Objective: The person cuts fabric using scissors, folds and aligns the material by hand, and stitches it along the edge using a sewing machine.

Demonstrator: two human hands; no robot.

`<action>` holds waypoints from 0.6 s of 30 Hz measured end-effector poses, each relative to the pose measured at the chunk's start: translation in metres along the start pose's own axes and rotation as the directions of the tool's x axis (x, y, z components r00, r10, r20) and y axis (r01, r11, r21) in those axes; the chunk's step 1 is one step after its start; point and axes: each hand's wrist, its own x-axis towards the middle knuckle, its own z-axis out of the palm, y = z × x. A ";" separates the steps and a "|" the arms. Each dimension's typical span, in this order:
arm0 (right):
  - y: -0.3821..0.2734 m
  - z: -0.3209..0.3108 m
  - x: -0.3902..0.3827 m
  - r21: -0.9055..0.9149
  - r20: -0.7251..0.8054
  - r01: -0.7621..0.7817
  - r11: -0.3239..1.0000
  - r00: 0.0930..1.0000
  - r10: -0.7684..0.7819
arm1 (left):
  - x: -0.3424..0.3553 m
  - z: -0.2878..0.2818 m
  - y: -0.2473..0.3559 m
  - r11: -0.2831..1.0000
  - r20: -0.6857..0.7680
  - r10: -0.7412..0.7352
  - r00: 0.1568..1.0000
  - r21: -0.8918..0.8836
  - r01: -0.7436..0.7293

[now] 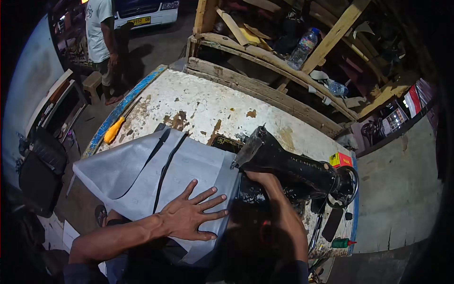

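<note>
A sheet of grey fabric (156, 173) is spread over the near left part of the worktop (203, 102), with its left edge hanging past the worktop's blue rim and its right edge brought up against the black sewing machine (288, 168); two narrow dark strips (163, 163) are seen lying across the fabric; the left hand (191, 215) is laid flat on the fabric's near right corner, its fingers (213, 201) released and spread wide, pointed toward the machine; the right hand (262, 180) is tucked under the arm of the sewing machine, just beside the fabric's edge, and whether its fingers are clenched or released cannot be told, since they are hidden by the machine and shadow; the machine's handwheel (347, 184) is turned toward the right end of the worktop; a small red and yellow box (341, 159) is set just behind it, and a small green-capped bottle (341, 243) lies near the worktop's near right corner; a yellow-handled screwdriver (116, 128) is laid on the far left edge, well apart from the fabric's middle; behind the worktop, plastic bottles (303, 47) are held among wooden beams (265, 92); a person in a white shirt (101, 28) is stood at the far left, near a vehicle (146, 12).
</note>
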 end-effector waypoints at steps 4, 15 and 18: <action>0.005 0.009 -0.003 -0.020 -0.032 -0.014 1.000 0.999 0.013 | 0.008 -0.002 -0.008 1.000 0.018 0.013 1.000 0.003 -0.013; 0.026 0.035 -0.002 -0.125 -0.154 -0.049 0.991 0.988 0.029 | 0.023 -0.002 -0.025 0.999 0.014 0.022 1.000 0.038 -0.022; 0.026 0.024 0.000 0.025 0.082 -0.109 0.994 0.991 0.107 | 0.027 -0.002 -0.032 0.999 0.005 0.037 0.999 0.036 -0.037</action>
